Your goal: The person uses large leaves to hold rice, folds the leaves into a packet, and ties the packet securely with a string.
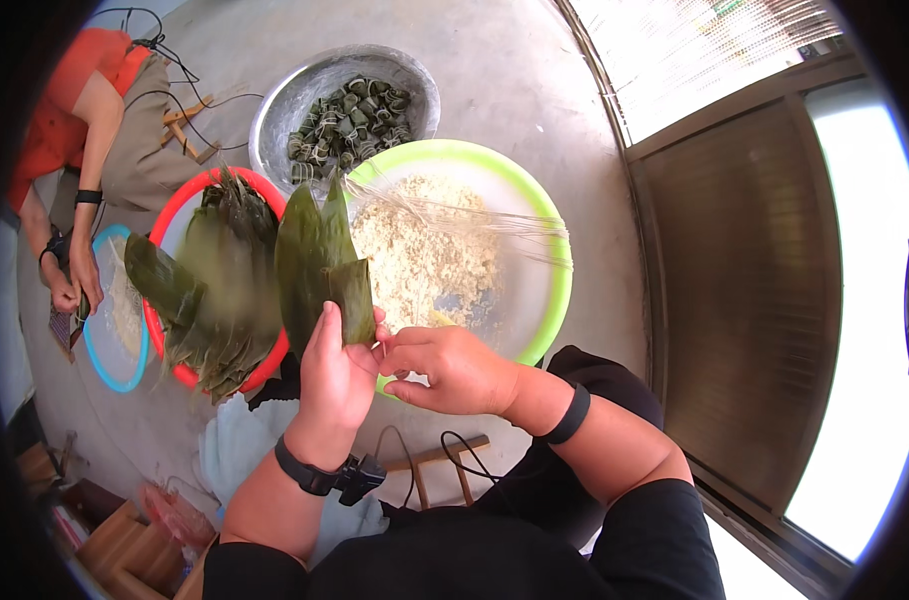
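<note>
My left hand (pixel 342 360) holds several broad green wrapping leaves (pixel 312 262) upright, its thumb pressed against their near face. My right hand (pixel 450 371) is beside the left fingertips at the leaves' lower right edge. Its fingers are curled and the thumb stands apart; whether it pinches anything is hidden. Beyond both hands, a green-rimmed basin (pixel 561 300) contains pale grains of rice (pixel 424 255). A bundle of thin pale strings (pixel 484 221) lies across that basin. To the left, a red-rimmed basin (pixel 170 206) carries a heap of leaves (pixel 237 277).
A metal basin (pixel 270 135) with many tied leaf dumplings (pixel 353 124) stands farther off. At left, another person (pixel 86 127) works over a blue-rimmed basin (pixel 94 356). A wooden stool (pixel 439 454) with black cables is below my arms. A framed door panel (pixel 739 300) borders the right.
</note>
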A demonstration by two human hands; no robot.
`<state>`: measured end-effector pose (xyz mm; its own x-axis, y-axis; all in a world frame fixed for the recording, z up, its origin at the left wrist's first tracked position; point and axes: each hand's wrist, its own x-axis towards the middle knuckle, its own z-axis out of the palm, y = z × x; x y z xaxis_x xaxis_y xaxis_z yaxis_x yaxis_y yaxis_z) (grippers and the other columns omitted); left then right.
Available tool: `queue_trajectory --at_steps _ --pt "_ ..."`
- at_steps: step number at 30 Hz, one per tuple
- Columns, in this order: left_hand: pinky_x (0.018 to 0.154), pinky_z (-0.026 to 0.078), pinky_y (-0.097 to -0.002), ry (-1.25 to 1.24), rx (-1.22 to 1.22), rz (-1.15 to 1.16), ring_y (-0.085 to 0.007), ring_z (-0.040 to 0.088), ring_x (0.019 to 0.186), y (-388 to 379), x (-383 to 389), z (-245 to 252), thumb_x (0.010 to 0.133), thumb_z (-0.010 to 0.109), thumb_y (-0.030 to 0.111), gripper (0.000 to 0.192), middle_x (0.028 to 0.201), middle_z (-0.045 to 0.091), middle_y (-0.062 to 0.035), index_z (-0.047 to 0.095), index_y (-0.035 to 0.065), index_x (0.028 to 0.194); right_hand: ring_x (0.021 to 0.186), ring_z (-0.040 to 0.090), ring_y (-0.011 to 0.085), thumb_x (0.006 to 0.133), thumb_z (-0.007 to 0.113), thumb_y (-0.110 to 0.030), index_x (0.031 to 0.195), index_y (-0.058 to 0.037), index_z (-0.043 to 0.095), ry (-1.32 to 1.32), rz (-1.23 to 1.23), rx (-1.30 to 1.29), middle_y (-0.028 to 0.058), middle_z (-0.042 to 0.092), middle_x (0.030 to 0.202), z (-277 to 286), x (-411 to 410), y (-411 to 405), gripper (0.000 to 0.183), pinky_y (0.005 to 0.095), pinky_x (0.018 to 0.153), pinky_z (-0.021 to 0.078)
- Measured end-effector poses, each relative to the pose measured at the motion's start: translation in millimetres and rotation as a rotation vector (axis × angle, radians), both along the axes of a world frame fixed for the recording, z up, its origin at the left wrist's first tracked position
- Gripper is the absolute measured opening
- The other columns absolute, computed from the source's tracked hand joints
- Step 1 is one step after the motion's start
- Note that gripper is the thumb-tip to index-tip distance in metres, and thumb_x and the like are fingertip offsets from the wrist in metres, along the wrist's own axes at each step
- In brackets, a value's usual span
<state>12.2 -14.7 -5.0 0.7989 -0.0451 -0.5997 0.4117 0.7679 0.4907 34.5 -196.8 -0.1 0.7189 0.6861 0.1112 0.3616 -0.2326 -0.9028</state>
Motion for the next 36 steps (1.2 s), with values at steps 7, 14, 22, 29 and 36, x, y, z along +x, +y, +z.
queue_trajectory --at_steps 7,14,22,29,36 --pt "0.071 0.049 -0.0336 -0.051 -0.043 0.050 -0.0196 0.060 0.082 20.1 9.4 -0.1 0.109 0.046 0.038 0.037 0.102 0.066 -0.0105 0.059 0.0045 0.120 0.077 0.068 0.0326 0.081 0.068 -0.005 0.105 -0.0085 0.062 -0.244 -0.076 -0.361 0.0089 0.066 0.087 0.9 14.4 -22.5 0.025 0.0422 0.067 0.0558" --pt "0.069 0.048 -0.0320 -0.030 -0.005 0.038 -0.0204 0.059 0.083 37.9 -5.3 3.3 0.110 0.043 0.035 0.036 0.103 0.066 -0.0111 0.058 0.0052 0.121 0.091 0.065 0.0306 0.083 0.061 -0.004 0.094 -0.0079 0.064 -0.274 -0.168 -0.490 0.0085 0.063 0.092 -31.5 28.3 -52.8 0.012 0.0437 0.074 0.0547" --pt "0.067 0.047 -0.0312 -0.023 -0.038 -0.060 -0.0201 0.057 0.082 48.1 -18.9 24.4 0.111 0.041 0.036 0.037 0.103 0.064 -0.0120 0.057 0.0057 0.122 0.090 0.065 0.0323 0.083 0.061 -0.004 0.090 -0.0065 0.062 -0.264 -0.232 -0.554 0.0109 0.063 0.090 -27.0 35.4 -45.2 0.008 0.0452 0.076 0.0541" --pt "0.069 0.047 -0.0316 -0.081 -0.045 -0.079 -0.0194 0.060 0.082 67.8 -37.5 25.8 0.110 0.045 0.036 0.037 0.103 0.066 -0.0136 0.057 0.0032 0.123 0.086 0.064 0.0336 0.085 0.061 -0.005 0.089 -0.0063 0.061 -0.402 -0.377 -0.747 0.0110 0.065 0.087 -26.3 38.5 -57.8 0.004 0.0458 0.074 0.0538" --pt "0.070 0.049 -0.0314 -0.095 0.044 -0.006 -0.0195 0.061 0.084 91.6 -58.9 23.3 0.110 0.044 0.035 0.037 0.103 0.066 -0.0129 0.059 0.0027 0.120 0.091 0.067 0.0340 0.088 0.064 -0.014 0.096 -0.0069 0.067 -0.288 -0.423 -0.916 0.0124 0.069 0.091 -7.6 23.9 -72.8 0.011 0.0467 0.078 0.0541"
